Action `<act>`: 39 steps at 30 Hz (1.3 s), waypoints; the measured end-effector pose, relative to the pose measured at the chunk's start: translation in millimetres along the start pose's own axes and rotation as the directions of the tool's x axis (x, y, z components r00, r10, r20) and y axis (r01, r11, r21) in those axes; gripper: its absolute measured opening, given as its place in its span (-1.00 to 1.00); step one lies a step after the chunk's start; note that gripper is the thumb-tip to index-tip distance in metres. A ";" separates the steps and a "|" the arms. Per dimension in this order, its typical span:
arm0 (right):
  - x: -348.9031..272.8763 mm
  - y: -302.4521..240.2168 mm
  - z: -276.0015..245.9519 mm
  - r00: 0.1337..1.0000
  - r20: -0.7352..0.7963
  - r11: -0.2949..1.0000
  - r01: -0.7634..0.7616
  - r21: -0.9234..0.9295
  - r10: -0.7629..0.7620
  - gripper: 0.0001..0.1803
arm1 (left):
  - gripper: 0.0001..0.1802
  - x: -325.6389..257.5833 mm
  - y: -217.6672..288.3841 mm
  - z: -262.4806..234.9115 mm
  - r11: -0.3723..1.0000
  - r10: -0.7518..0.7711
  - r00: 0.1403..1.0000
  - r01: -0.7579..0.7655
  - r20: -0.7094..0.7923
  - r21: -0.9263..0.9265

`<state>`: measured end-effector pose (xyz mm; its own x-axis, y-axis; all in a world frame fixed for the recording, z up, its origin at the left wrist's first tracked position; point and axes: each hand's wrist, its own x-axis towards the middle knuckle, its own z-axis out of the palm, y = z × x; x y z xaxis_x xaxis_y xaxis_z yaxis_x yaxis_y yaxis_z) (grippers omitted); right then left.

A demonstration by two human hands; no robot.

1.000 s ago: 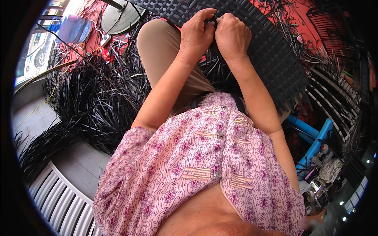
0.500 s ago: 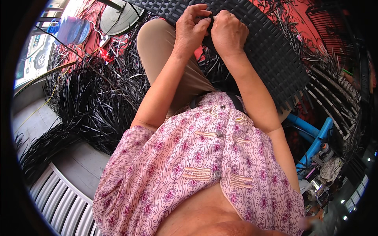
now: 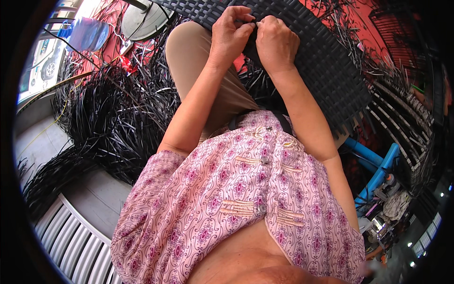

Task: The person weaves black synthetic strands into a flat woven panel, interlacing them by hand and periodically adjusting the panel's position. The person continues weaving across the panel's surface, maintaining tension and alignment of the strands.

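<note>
A black woven panel [image 3: 326, 66] of flat plastic strips slants across my lap and away from me. Over its near left edge, my left hand [image 3: 231, 35] is closed in a pinch, thumb and forefinger together on a short dark bit of black strip. Just to its right, my right hand [image 3: 278, 45] is curled, with thumb and forefinger pressed together at the same strip. The fingertips of both hands almost meet, and most of the strip between them is hidden.
Loose black strips [image 3: 104, 113] lie heaped on my left. Beyond stand a round grey base [image 3: 144, 21] with a pole and a clear water bottle [image 3: 90, 34]. A slatted white seat [image 3: 71, 241] is at lower left. Blue bars [image 3: 376, 175] and clutter [image 3: 390, 203] are at right.
Both hands stay at the panel's edge. My right hand has shifted very slightly down and right, and its wrist has turned a little.
</note>
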<state>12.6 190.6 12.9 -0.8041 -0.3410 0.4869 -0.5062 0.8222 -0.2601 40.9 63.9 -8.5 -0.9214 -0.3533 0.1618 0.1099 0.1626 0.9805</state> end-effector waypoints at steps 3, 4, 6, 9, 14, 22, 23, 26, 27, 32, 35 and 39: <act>-0.8 -0.7 -0.9 1.000 -0.015 1.000 0.012 0.023 -0.012 -0.87 | -0.63 -2.5 -2.8 4.0 0.997 0.017 0.999 -0.020 -0.037 -0.073; -0.6 -1.6 -1.4 1.000 -0.017 1.000 0.013 0.025 -0.013 -0.87 | -0.65 -3.1 -4.7 4.1 0.994 0.028 0.998 -0.034 -0.055 -0.107; 0.7 -2.1 -3.2 1.000 -0.003 1.000 0.013 0.023 -0.013 -0.87 | -0.65 -3.2 -6.7 3.1 0.994 0.032 0.999 -0.036 -0.042 -0.100; 0.9 -1.6 -1.7 1.000 -0.012 1.000 0.015 0.015 -0.015 -0.87 | -0.64 -3.5 -2.0 2.1 0.997 0.007 1.000 -0.007 -0.001 -0.079; 0.7 -1.1 -1.8 1.000 -0.004 0.999 0.031 0.017 -0.031 -0.89 | -0.64 1.4 -2.2 -2.0 0.999 0.023 0.999 -0.021 0.040 -0.039; -1.6 1.9 -3.6 0.998 0.004 0.997 0.062 0.041 -0.062 -0.90 | -0.69 19.0 5.5 -11.1 0.984 0.057 0.980 -0.087 0.189 0.153; -1.8 1.3 -6.2 0.998 0.018 0.996 0.059 0.060 -0.061 -0.89 | -0.69 19.4 5.3 -11.3 0.981 0.057 0.979 -0.091 0.196 0.169; -3.2 -1.8 -16.8 0.996 0.062 0.992 0.054 0.117 -0.062 -0.87 | -0.69 18.9 -1.4 -13.3 0.963 0.145 0.973 -0.180 0.178 0.202; -4.0 -1.6 -19.0 0.995 0.076 0.989 0.053 0.137 -0.064 -0.86 | -0.69 18.5 -2.8 -12.9 0.968 0.135 0.975 -0.167 0.174 0.188; -10.3 -1.3 -32.8 0.995 0.093 0.957 -0.050 0.286 0.024 -0.73 | -0.68 15.9 -8.5 -12.8 0.985 0.090 0.983 -0.111 0.158 0.132; -6.3 3.9 -32.6 0.992 0.103 0.919 -0.103 0.381 0.069 -0.72 | -0.76 14.7 -10.6 -6.6 0.989 0.125 0.974 -0.106 0.187 -0.107; 2.1 0.3 -32.0 0.981 0.130 0.899 -0.184 0.398 0.143 -0.76 | -0.72 12.6 -7.6 -6.9 0.984 0.070 0.982 -0.039 0.175 -0.176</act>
<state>20.7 204.7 40.6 -0.9020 -0.2756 0.3324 -0.4310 0.6205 -0.6551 31.0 51.9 -13.2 -0.9624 -0.1747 0.2078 0.2090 0.0118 0.9778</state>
